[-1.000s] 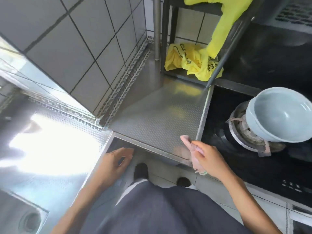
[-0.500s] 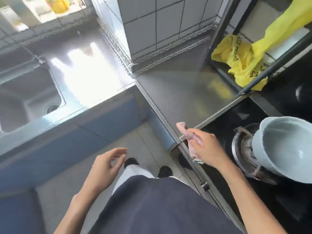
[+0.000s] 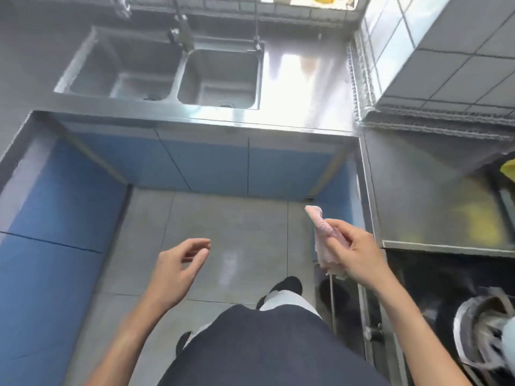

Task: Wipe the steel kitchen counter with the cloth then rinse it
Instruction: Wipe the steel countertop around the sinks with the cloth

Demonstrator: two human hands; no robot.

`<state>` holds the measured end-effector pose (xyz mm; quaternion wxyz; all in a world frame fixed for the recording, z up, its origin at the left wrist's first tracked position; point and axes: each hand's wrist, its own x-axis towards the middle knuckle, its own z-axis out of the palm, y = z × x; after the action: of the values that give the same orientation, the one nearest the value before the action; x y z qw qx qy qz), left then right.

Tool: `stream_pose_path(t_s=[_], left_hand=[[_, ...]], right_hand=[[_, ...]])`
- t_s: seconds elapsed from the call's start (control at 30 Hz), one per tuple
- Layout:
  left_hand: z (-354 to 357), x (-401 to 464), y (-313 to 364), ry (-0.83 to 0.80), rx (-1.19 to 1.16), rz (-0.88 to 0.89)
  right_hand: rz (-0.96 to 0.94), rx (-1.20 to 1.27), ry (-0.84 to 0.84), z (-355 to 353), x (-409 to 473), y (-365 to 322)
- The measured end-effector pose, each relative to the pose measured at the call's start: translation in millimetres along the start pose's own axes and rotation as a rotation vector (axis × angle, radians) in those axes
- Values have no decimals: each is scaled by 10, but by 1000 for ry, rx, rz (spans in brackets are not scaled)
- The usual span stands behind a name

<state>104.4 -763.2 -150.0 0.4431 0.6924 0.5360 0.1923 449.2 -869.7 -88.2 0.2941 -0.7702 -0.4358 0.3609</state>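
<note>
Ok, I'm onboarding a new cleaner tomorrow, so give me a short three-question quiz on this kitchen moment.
1. True or false: the left hand grips the cloth.
2. How many basins does the steel sink have? A one, B two, C three.
3. Fill in: the right hand holds the cloth above the ____.

Key: 1 false, the left hand holds nothing; 2 B; 3 floor, beside the steel counter.

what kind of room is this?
Most likely a commercial or canteen kitchen: a steel double sink set in a steel counter, tiled walls, and a stove burner at the lower right.
</note>
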Motion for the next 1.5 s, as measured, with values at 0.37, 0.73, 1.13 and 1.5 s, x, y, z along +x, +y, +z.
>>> stream_pose_path(t_s=[0.37, 0.73, 1.13, 1.5], left_hand=[[-1700, -1698, -1401, 151, 7, -208], [-2510, -1768, -1987, 284, -71, -266], [-3420, -435, -2119, 213, -41, -254], [-3997, 862, -2140, 113, -11, -223]], right_hand=[[-259, 29, -181, 1849, -885, -1304], [-223, 11, -338, 2907, -677, -1946], [-230, -22, -320, 3521, 608, -2640], [-218, -54, -262, 3570, 1605, -3145]])
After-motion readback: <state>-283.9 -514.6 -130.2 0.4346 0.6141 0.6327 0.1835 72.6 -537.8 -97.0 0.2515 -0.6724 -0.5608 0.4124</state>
